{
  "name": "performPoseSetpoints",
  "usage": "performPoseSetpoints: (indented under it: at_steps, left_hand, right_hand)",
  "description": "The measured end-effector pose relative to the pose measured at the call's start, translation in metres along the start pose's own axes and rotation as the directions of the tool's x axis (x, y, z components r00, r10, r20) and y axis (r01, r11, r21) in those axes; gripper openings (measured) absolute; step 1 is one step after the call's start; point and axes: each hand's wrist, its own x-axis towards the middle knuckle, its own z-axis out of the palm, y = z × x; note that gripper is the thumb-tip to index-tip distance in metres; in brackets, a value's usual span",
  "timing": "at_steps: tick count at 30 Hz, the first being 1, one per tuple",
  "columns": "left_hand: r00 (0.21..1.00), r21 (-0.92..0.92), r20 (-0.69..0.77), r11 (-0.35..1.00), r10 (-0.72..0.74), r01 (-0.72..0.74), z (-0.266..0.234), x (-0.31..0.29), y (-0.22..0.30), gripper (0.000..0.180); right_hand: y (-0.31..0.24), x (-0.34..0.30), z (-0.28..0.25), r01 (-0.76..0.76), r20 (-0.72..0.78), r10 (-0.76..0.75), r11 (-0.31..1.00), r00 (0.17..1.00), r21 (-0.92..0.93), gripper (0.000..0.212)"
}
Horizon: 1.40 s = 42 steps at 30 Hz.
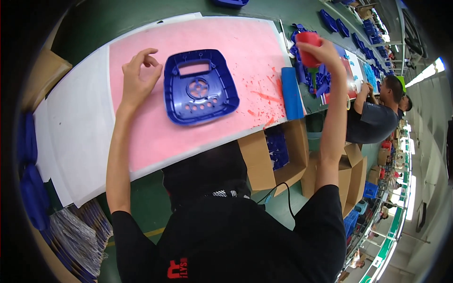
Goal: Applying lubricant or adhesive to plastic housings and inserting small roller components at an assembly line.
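Observation:
A blue plastic housing (222, 88) lies with its ribbed inside up on a pink sheet (151, 137). It has a wide slot, a round grille and a row of small holes. Just left of it hovers my left hand (137, 82), holding nothing, its fingers curled and apart from the thumb. My right hand (326, 53) is raised at the far right, closed around a red container-like piece (308, 58) with a thin green tip pointing down. That tip hangs over a heap of blue plastic parts (322, 81).
A blue roll (291, 94) sits at the sheet's right edge, near red scraps (264, 96). Below stand open cardboard boxes (257, 158). White paper (78, 127) covers the table's left side. Another person (377, 118) works at the right, beyond my right arm.

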Motion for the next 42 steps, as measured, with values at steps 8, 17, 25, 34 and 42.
performPoseSetpoints:
  at_steps: [8, 17, 25, 34, 42]
  left_hand:
    - [0.99, -0.281, 0.109, 0.953, -0.087, 0.115, 0.023, -0.009, 0.021, 0.044]
    - [0.987, -0.257, 0.105, 0.955, -0.124, 0.147, 0.029, -0.013, 0.038, 0.028]
    - [0.993, -0.31, 0.077, 0.945, -0.088, 0.107, 0.032, -0.014, 0.03, 0.035]
    - [0.988, -0.261, 0.118, 0.956, -0.103, 0.131, 0.03, -0.014, 0.032, 0.033]
    - [0.999, -0.24, 0.022, 0.97, -0.025, 0.029, 0.035, -0.013, 0.028, 0.026]
  right_hand:
    - [-0.023, -0.025, -0.087, 0.039, -0.032, -0.024, 0.811, 0.999, 0.584, 0.057]
    - [-0.104, -0.112, 0.099, 0.093, -0.117, -0.092, -0.228, 0.989, 0.969, 0.068]
    - [-0.137, -0.115, 0.183, 0.188, -0.191, -0.004, -0.152, 0.982, 0.97, 0.048]
    - [-0.137, -0.114, 0.186, 0.284, -0.283, 0.046, -0.031, 0.958, 0.958, 0.044]
    - [-0.138, -0.119, 0.191, 0.421, -0.428, 0.06, 0.093, 0.902, 0.902, 0.035]
